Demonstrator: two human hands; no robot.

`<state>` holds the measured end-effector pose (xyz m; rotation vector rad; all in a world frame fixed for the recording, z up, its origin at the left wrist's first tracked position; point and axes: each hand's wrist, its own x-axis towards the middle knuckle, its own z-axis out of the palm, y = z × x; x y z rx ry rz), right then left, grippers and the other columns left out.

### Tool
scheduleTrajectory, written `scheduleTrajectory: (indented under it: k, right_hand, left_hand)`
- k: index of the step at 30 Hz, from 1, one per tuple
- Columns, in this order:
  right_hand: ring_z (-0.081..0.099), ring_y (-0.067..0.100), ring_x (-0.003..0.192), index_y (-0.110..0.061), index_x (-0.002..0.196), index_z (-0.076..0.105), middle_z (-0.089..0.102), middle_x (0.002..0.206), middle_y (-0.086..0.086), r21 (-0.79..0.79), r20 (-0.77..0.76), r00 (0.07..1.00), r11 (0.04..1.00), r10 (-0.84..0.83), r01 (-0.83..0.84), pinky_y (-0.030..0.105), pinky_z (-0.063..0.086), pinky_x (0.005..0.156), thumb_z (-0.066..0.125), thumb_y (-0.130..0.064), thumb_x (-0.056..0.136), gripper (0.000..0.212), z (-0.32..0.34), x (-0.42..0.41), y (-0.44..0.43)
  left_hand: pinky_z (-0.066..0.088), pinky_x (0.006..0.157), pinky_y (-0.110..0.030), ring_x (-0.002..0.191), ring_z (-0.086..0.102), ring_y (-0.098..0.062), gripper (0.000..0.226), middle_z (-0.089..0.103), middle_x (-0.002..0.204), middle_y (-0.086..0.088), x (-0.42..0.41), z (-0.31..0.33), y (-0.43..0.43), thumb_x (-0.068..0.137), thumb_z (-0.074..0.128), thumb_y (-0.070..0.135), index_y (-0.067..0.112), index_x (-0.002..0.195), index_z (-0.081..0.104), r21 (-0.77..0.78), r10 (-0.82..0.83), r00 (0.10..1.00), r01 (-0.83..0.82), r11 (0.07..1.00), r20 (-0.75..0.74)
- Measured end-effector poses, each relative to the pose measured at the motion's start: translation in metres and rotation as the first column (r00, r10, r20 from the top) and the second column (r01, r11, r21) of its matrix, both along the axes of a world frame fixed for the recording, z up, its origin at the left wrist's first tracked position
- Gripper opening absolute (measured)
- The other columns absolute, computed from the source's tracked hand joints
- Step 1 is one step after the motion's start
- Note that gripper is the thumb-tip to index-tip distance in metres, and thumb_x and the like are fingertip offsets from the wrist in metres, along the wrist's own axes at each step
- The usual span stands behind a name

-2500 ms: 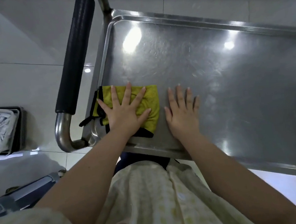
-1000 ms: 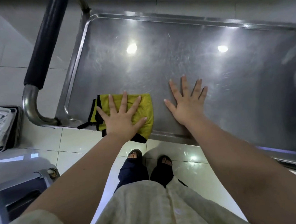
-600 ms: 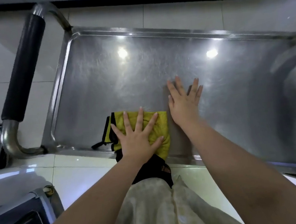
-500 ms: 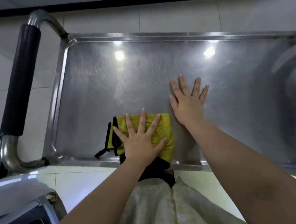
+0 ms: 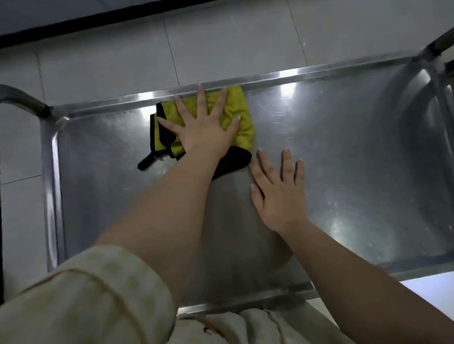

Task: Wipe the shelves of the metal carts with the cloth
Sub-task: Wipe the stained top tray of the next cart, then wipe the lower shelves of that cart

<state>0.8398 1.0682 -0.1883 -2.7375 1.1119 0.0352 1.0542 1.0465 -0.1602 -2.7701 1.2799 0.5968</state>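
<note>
My left hand (image 5: 205,129) is flat on the yellow cloth (image 5: 237,107), fingers (image 5: 201,98) spread wide, pinning it against the shelf's (image 5: 357,159) far rim, upper middle of frame. Right hand (image 5: 280,194) lies flat just below it, holding nothing. The cloth's long side runs along the rim, so I'd guess sideways next.

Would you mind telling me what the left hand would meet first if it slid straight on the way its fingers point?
The shelf's far rim: the left hand, flat on the yellow cloth, has its fingertips seemingly right at that raised edge.
</note>
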Motion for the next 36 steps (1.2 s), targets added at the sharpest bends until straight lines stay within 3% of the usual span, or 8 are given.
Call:
scheduleTrajectory:
  k: [7, 10, 14, 20, 25, 29, 32, 36]
  right_hand:
    - [0.015, 0.037, 0.147, -0.014, 0.145, 0.044, 0.036, 0.155, 0.003, 0.19, 0.207, 0.969, 0.977, -0.135, 0.096, 0.06, 0.008, 0.117, 0.042, -0.029, 0.098, 0.049, 0.012, 0.001, -0.005]
    - [0.022, 0.022, 0.146, -0.005, 0.141, 0.047, 0.042, 0.149, 0.007, 0.418, 0.433, 0.831, 0.895, -0.349, 0.157, 0.053, 0.008, 0.12, 0.043, -0.013, 0.097, 0.044, 0.021, -0.002, -0.009]
    - [0.022, 0.013, 0.145, -0.008, 0.131, 0.058, 0.04, 0.149, 0.008, 0.642, 0.464, 0.69, 0.748, -0.555, 0.169, 0.036, 0.004, 0.122, 0.048, -0.014, 0.1, 0.033, 0.03, -0.007, -0.01]
    - [0.022, 0.029, 0.146, -0.009, 0.121, 0.063, 0.05, 0.145, 0.005, 0.592, 0.333, 0.898, 0.805, -0.287, 0.037, 0.04, 0.008, 0.121, 0.063, -0.013, 0.091, 0.03, 0.043, -0.028, -0.022]
    - [-0.005, 0.037, 0.148, -0.022, 0.147, 0.035, 0.014, 0.162, 0.004, 0.341, -0.058, 0.998, 0.939, -0.032, 0.05, 0.05, 0.003, 0.118, 0.054, -0.057, 0.09, 0.069, 0.044, -0.04, -0.003]
    - [0.009, 0.035, 0.146, -0.014, 0.129, 0.053, 0.027, 0.156, 0.008, 0.382, 0.092, 0.98, 0.916, -0.174, 0.127, 0.042, 0.013, 0.116, 0.061, -0.046, 0.091, 0.05, 0.046, -0.055, 0.019]
    - [0.036, 0.034, 0.13, -0.015, 0.109, 0.059, 0.052, 0.131, 0.01, 0.442, 0.184, 0.955, 0.888, -0.233, 0.132, 0.037, 0.028, 0.103, 0.071, -0.031, 0.086, 0.03, 0.048, -0.061, 0.023]
    - [0.06, 0.026, 0.096, -0.024, 0.096, 0.052, 0.06, 0.092, -0.001, 0.697, 0.275, 0.887, 0.712, -0.371, 0.082, 0.039, 0.048, 0.085, 0.074, -0.017, 0.083, 0.026, 0.069, -0.066, 0.018]
  left_hand:
    - [-0.008, 0.1, -0.079, 0.145, -0.014, -0.043, 0.068, -0.012, 0.162, 0.008, -0.029, -0.004, 0.037, 0.085, 0.01, 0.079, 0.056, 0.146, -0.008, -0.063, -0.07, 0.997, 0.072, 0.995, 0.029]
    - [-0.008, 0.1, -0.078, 0.145, -0.015, -0.042, 0.068, -0.012, 0.162, 0.008, -0.06, -0.006, 0.073, 0.085, 0.008, 0.08, 0.056, 0.146, -0.009, -0.063, -0.104, 0.993, 0.107, 0.992, 0.048]
    - [-0.006, 0.1, -0.078, 0.145, -0.011, -0.044, 0.07, -0.008, 0.163, 0.005, -0.125, -0.007, 0.122, 0.086, 0.012, 0.079, 0.053, 0.148, -0.008, -0.063, -0.114, 0.992, 0.118, 0.991, 0.061]
    - [-0.021, 0.099, -0.075, 0.143, -0.025, -0.037, 0.061, -0.023, 0.159, 0.012, -0.194, 0.009, 0.159, 0.09, 0.01, 0.071, 0.057, 0.143, -0.018, 0.024, -0.021, 0.998, 0.023, 0.999, -0.053]
    - [-0.01, 0.108, -0.071, 0.149, -0.01, -0.03, 0.053, 0.006, 0.163, 0.006, -0.14, 0.023, 0.162, 0.099, 0.037, 0.037, 0.036, 0.15, 0.022, -0.08, 0.139, 0.99, -0.141, 0.987, -0.036]
    - [-0.006, 0.118, -0.055, 0.15, -0.006, -0.025, 0.056, 0.009, 0.163, -0.001, -0.102, 0.021, 0.187, 0.098, 0.043, 0.05, 0.029, 0.149, 0.032, -0.086, 0.04, 0.989, -0.053, 0.995, -0.144]
    - [0.015, 0.117, -0.05, 0.143, 0.027, -0.03, 0.04, 0.044, 0.145, -0.007, -0.109, 0.022, 0.197, 0.094, 0.059, 0.038, 0.017, 0.128, 0.054, -0.248, 0.039, 0.974, -0.095, 0.964, -0.221]
    - [0.042, 0.079, -0.036, 0.096, 0.057, -0.031, 0.022, 0.064, 0.097, -0.007, -0.122, 0.042, 0.197, 0.083, 0.072, 0.026, 0.015, 0.1, 0.063, -0.384, 0.187, 0.97, -0.234, 0.893, -0.157]
